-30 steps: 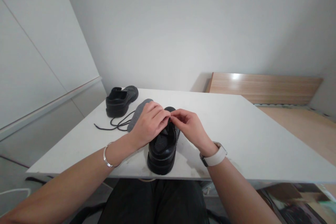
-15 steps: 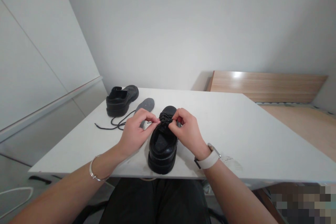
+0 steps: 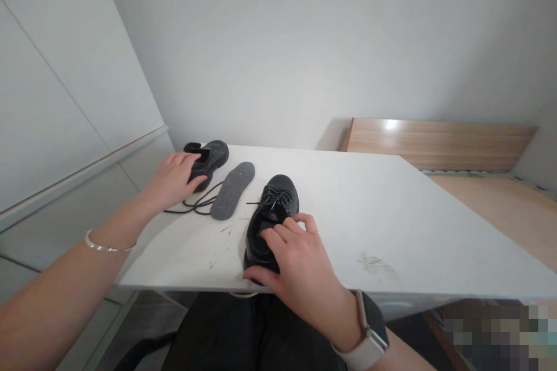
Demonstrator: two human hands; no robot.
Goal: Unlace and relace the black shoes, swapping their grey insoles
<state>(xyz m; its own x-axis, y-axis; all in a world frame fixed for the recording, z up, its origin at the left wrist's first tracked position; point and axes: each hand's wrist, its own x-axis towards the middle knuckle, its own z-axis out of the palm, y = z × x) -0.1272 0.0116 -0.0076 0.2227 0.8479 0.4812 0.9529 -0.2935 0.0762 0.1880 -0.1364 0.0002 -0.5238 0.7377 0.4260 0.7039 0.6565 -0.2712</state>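
Observation:
A black lace-up shoe (image 3: 286, 186) stands at the near edge of the table, toe pointing away, with its laces (image 3: 275, 196) tied across the front. My right hand (image 3: 296, 255) grips this shoe at the heel, fingers inside the opening and thumb along the back. At the far left, my left hand (image 3: 176, 177) reaches over the heel of a second black shoe (image 3: 215, 153), its thumb and fingers spread apart. The hand hides much of that heel; whether it presses on the shoe is unclear. Between the shoes lies a grey felt insole (image 3: 232, 191).
Loose black shoelace (image 3: 201, 204) loops on the white table (image 3: 348, 208) left of the insole. Dark scuffs (image 3: 376, 265) mark the tabletop at right. White cabinet panels (image 3: 65, 98) rise on the left; a wooden headboard (image 3: 435, 142) stands beyond the table at the right.
Both hands have let go of the near shoe's laces. My left hand has moved out to the far shoe, my right back to the near shoe's heel. The near shoe has turned slightly.

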